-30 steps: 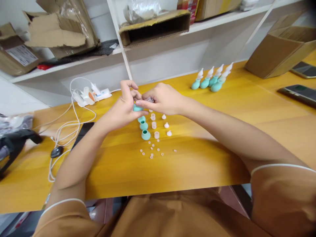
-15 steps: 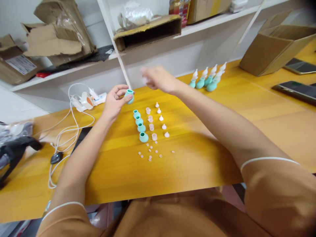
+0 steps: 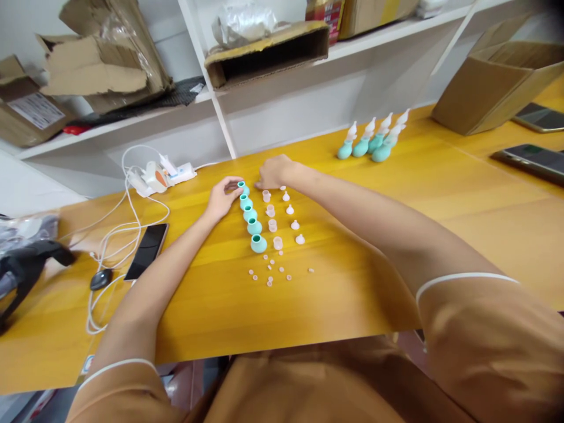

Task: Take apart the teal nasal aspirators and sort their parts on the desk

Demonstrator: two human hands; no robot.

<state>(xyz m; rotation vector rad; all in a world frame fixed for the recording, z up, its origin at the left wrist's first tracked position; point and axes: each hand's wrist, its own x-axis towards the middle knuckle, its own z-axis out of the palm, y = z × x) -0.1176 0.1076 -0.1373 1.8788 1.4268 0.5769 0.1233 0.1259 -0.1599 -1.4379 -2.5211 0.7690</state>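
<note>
My left hand [image 3: 221, 198] pinches a teal rubber bulb [image 3: 242, 188] that stands on the yellow table [image 3: 352, 235], at the far end of a row of several teal bulbs [image 3: 254, 227]. My right hand [image 3: 274, 171] rests fingers-down just behind the row of clear cups [image 3: 270, 210], its fingertips curled and hiding whatever they touch. A row of small white tips [image 3: 295, 224] runs to the right of the cups. Tiny pale rings [image 3: 269, 274] lie scattered in front of the rows.
Several assembled teal bulbs with white nozzles [image 3: 372, 141] stand at the back right. A phone [image 3: 147, 243], white cables and a power strip [image 3: 154, 174] lie at left. A cardboard box [image 3: 493, 88] and two phones [image 3: 529, 158] sit at right. Shelves rise behind.
My left hand has brought the teal bulb down from the air onto the table at the head of the row. My right hand has dropped from a raised position to the table behind the cups.
</note>
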